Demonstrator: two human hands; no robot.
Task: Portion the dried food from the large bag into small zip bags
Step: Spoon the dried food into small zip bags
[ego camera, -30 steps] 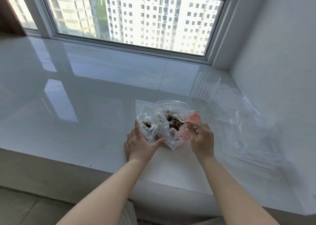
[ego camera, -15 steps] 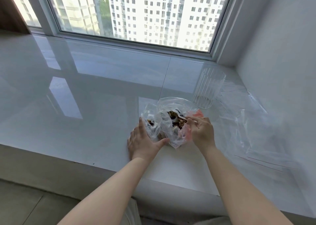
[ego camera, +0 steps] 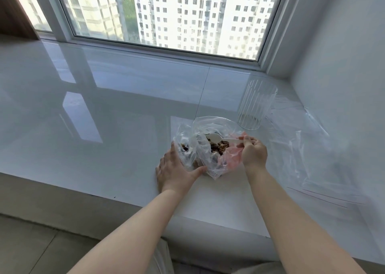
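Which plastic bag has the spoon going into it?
The big middle bag with the pink patch, holding brown food. The right hand dips the white spoon in there. The little bag by the left hand has none; the flat bags lie empty.

Large bag (ego camera: 210, 151): clear crumpled plastic with pink patch, mouth open upward, brown dried food (ego camera: 218, 145) inside. Small bag (ego camera: 185, 149): clear, open, touching large bag's left side, a little dark food in it. White spoon (ego camera: 220, 139) lies across large bag's mouth, bowl over the food.
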